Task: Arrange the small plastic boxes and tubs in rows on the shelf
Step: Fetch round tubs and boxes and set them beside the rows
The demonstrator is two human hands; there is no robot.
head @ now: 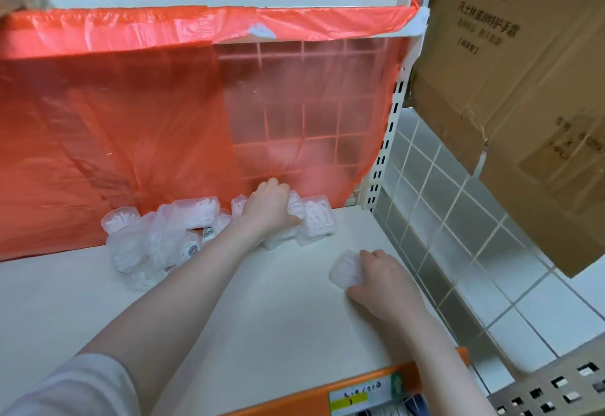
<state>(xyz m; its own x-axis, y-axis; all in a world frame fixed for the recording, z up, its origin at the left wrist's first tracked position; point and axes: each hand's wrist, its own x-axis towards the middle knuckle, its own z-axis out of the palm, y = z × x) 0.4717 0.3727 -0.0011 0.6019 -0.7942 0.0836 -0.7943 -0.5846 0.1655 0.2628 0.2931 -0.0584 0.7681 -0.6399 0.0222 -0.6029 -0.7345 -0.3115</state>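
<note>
A person's left hand grips a clear box at the shelf's back edge, beside another box; the right hand holds a tub near the right edge; more tubs lie heaped against red plastic sheeting

Clear, whitish tubs lie on a cream shelf; translucent red plastic sheet at 12 o'clock; orange shelf edge; brown cardboard boxes.
</note>
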